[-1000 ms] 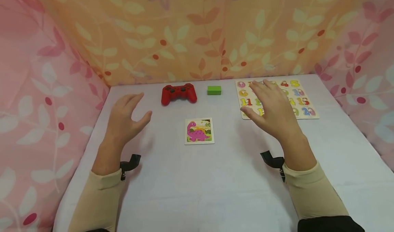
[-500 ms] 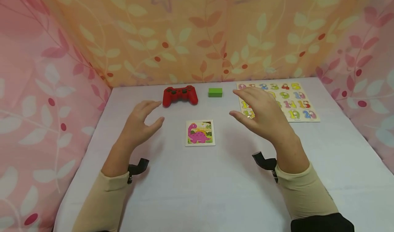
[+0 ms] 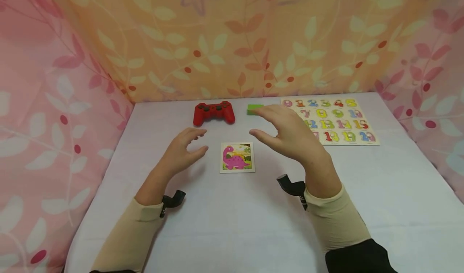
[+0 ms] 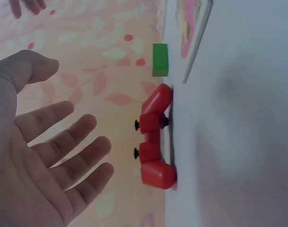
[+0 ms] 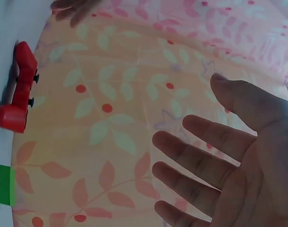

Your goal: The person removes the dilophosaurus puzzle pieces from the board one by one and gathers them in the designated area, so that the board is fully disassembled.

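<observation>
A small square dinosaur puzzle (image 3: 237, 157) lies flat in the middle of the white table, between my two hands. My left hand (image 3: 181, 154) hovers to its left with relaxed, spread fingers and holds nothing. On the other side, my right hand (image 3: 290, 134) is raised above the table, its thumb and fingers apart and no object between them. Its fingertips overlap the green block (image 3: 255, 109) in the head view. The red game controller (image 3: 214, 113) rests behind the puzzle, beyond the left hand. In the left wrist view the controller (image 4: 155, 142) and block (image 4: 160, 60) show beside the spread fingers.
A number puzzle board (image 3: 344, 122) lies at the back right, partly behind the right hand. An orange leaf-patterned curtain (image 3: 239, 43) stands along the table's back edge. Pink patterned cloth (image 3: 43, 124) walls the left side, and similar cloth (image 3: 435, 104) the right.
Both hands have moved inward toward the dinosaur puzzle, the left one to the right and the right one to the left. The right hand now uncovers more of the number board. The objects stay put.
</observation>
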The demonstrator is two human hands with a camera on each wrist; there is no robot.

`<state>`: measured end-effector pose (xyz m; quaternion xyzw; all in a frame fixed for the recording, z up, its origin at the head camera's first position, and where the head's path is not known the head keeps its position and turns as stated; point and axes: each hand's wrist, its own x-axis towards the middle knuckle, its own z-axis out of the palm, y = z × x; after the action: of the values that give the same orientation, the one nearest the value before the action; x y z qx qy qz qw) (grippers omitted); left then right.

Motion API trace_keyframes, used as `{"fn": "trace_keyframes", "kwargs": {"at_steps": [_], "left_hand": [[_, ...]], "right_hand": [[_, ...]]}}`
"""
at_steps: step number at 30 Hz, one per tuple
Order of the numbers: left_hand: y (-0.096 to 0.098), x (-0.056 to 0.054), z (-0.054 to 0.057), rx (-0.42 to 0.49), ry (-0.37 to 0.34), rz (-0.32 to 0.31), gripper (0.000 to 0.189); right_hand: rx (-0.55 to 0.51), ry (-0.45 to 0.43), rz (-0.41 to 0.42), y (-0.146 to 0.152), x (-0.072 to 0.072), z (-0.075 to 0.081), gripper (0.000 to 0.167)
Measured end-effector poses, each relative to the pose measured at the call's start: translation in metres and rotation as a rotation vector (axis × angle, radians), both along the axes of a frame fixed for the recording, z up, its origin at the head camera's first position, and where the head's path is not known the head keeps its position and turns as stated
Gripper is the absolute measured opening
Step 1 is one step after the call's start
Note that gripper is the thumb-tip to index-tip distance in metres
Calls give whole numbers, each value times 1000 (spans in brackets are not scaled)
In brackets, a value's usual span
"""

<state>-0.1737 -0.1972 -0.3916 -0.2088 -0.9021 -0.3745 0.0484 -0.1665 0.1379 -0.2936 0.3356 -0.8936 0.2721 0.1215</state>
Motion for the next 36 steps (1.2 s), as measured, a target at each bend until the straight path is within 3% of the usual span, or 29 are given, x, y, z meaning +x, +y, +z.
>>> {"fn": "trace_keyframes", "kwargs": {"at_steps": [5,9,13,23,31,36], "left_hand": [[8,-4,-10,-31,-95,23,55],[18,-7,-18,-114,-175,36,59],[25,-7,-25,-178,-222,20,60],[24,-7,-44,-148,-216,-52,58],[28,-4,-56,-163,-200,-37,61],[28,-5,-62,-180,-147,-53,59]], "right_hand": [[-44,-71,38,-13,-4,-2,51],[-47,-109,44,-23,-8,-9,50],[-29,-208,73,-35,-12,-19,51],[75,-387,96,-65,-31,-52,50],[154,-480,43,-77,-43,-79,49],[187,-523,49,-82,-48,-91,48]]}}
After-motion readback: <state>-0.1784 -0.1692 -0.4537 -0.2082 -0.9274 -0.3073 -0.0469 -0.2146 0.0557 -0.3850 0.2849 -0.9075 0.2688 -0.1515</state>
